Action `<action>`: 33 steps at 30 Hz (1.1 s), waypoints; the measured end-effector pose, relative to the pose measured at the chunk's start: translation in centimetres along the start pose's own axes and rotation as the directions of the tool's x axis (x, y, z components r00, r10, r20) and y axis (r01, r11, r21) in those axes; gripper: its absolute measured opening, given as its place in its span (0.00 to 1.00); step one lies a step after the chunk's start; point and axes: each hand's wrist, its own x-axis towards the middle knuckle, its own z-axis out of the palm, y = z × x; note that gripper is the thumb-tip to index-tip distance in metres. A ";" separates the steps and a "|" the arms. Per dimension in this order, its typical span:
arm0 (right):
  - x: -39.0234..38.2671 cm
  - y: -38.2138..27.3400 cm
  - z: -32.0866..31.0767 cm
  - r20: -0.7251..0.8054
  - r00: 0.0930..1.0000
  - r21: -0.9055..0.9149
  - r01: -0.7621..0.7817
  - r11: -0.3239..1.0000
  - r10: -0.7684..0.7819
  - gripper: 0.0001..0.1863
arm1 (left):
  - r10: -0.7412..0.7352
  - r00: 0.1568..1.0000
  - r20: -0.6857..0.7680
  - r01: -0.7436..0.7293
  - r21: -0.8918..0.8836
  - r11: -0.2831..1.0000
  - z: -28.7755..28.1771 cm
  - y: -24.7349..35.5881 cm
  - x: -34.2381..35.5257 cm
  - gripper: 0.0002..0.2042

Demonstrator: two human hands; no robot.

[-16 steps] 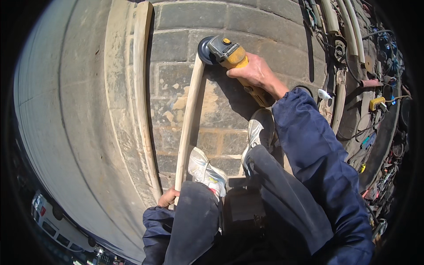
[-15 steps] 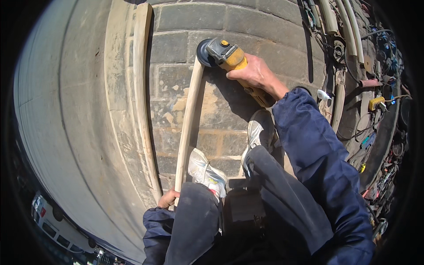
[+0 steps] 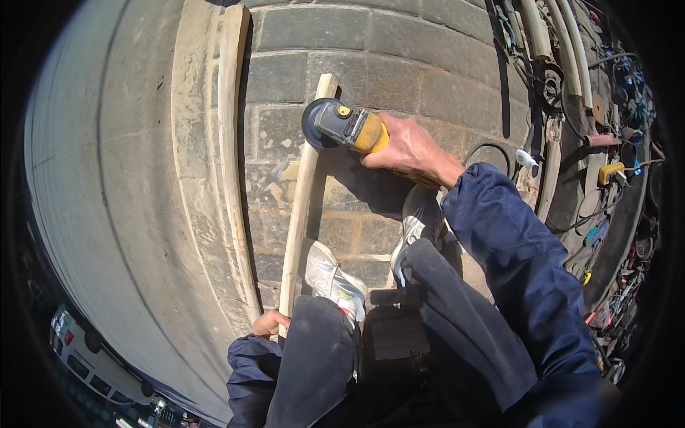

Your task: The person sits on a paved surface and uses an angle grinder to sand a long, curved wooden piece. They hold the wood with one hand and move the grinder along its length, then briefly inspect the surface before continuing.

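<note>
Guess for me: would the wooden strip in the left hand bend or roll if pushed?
The wooden strip would probably stay stiff, since it runs nearly straight out from the left hand. Its far end looks squared, so it may slide rather than roll. Being slender, it is likely light.

No readable text, label, brand, number or sign on anything in view.

The long, pale, straight wooden bar [image 3: 300,207] looks matt; near its far end, the yellow-and-grey angle grinder [image 3: 348,127] shows plastic and dull metal; beneath the bar, rough grey stone paving [image 3: 407,82].
</note>
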 end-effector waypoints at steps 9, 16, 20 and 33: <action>4.3 0.3 -2.2 -0.166 0.967 0.157 -0.168 0.973 0.193 0.37 | 0.019 1.000 0.010 -0.019 0.050 0.999 0.1 0.5 0.8 0.23; -1.3 0.7 1.6 0.031 0.999 0.005 -0.012 1.000 0.012 0.37 | 0.032 0.999 -0.009 -0.031 0.067 0.997 -0.1 0.3 0.3 0.23; 0.7 2.0 2.4 -0.092 0.996 0.134 0.029 0.991 -0.016 0.36 | 0.044 0.999 0.001 -0.044 0.100 0.994 0.3 0.8 0.6 0.23; -0.1 1.0 3.0 -0.042 0.984 0.244 -0.157 0.957 0.172 0.38 | 0.071 0.997 -0.005 -0.069 0.144 0.987 1.1 0.6 0.3 0.22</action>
